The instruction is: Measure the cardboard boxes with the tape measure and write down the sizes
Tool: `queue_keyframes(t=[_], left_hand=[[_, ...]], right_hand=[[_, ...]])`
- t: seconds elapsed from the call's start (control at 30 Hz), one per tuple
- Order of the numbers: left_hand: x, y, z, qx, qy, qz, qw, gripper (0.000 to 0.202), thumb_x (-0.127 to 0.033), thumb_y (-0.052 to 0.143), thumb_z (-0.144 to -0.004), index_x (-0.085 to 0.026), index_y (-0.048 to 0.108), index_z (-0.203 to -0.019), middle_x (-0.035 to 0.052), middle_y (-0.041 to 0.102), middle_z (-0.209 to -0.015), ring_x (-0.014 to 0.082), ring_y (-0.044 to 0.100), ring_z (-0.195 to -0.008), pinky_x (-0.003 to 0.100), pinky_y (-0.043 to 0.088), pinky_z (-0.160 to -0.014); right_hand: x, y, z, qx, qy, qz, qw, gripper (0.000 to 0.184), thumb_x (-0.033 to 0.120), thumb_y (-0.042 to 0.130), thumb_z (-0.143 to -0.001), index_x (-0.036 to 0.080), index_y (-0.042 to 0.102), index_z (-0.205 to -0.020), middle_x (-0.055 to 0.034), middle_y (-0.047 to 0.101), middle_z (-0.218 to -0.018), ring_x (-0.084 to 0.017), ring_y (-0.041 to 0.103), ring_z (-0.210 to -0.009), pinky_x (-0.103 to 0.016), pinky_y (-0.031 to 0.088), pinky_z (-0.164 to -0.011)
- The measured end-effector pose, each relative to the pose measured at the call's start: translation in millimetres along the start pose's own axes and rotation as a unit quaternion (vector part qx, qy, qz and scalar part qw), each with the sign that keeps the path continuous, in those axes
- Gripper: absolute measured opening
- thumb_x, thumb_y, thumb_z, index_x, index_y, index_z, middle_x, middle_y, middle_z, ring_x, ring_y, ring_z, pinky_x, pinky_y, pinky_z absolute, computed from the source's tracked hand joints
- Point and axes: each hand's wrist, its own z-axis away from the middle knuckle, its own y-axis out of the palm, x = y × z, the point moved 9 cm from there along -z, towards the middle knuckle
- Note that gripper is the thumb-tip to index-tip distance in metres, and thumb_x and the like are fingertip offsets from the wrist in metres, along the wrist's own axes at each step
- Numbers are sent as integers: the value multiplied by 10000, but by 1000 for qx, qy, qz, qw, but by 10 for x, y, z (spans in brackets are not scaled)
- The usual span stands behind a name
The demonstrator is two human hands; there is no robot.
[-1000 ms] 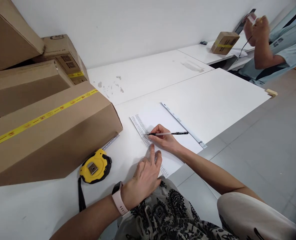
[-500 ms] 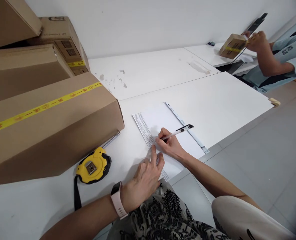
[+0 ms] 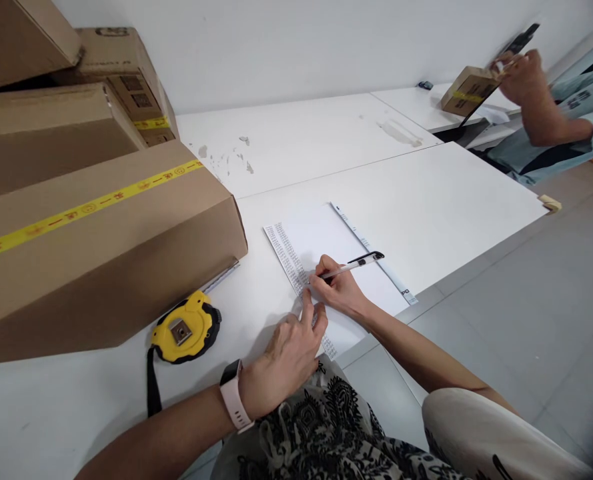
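Note:
A sheet of paper with columns of small handwriting along its left side lies on the white table. My right hand grips a pen with a clear barrel and black clip, its tip down by the written columns. My left hand, with a pink-banded watch on the wrist, rests on the paper's lower left edge, fingers extended and apart. Left of that hand sits a yellow and black tape measure. Its metal blade runs out along the base of a taped cardboard box.
More cardboard boxes are stacked at the upper left against the wall. The white table stretches right, with a seam across it. At the far right, another person's hand is at a small taped box.
My hands stay almost in place, the pen still on the paper. The view has shifted slightly. At the far right, the other person's hands have moved up a little at the small box.

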Motion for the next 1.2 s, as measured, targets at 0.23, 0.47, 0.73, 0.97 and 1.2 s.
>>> queue_keyframes(t=[0.23, 0.47, 0.73, 0.97, 1.2], left_hand=[[-12, 50, -16, 7, 0, -26, 1000, 910, -457, 739, -840, -96, 359, -1584, 303, 348, -1650, 244, 683, -873, 343, 577, -664], [-9, 64, -14, 13, -3, -27, 1000, 878, -450, 701, -863, -88, 357, -1585, 312, 332, -1654, 233, 678, -835, 345, 574, -638], [-13, -28, -17, 13, 16, -28, 999, 941, -478, 734, -849, -21, 343, -1573, 365, 310, -1638, 238, 695, -813, 350, 573, -630], [-11, 27, -23, 17, 9, -20, 1000, 926, -480, 735, -845, -53, 356, -1574, 352, 315, -1643, 231, 695, -806, 342, 564, -622], [-14, 28, -20, 10, 6, -24, 1000, 899, -459, 712, -864, -57, 346, -1580, 346, 327, -1641, 238, 692, -833, 343, 571, -641]], right_hand=[[15, 10, -15, 4, -7, 11, 1000, 231, 266, 626, -821, 242, 426, -707, 63, 409, -614, -109, 352, -562, -275, 278, -525], [-10, 6, -11, 0, -1, 10, 1000, 233, 261, 620, -813, 242, 415, -704, 67, 401, -606, -104, 347, -558, -267, 277, -521], [-7, -10, -14, -9, 4, 0, 1000, 238, 249, 625, -800, 241, 412, -694, 71, 383, -600, -104, 335, -558, -271, 269, -522], [-6, -25, -20, -15, -2, -3, 1000, 247, 253, 629, -809, 243, 408, -701, 75, 361, -604, -104, 314, -559, -276, 260, -526], [-1, -22, -13, -12, -8, -6, 1000, 248, 247, 629, -819, 244, 407, -708, 77, 357, -603, -104, 313, -554, -277, 259, -523]])
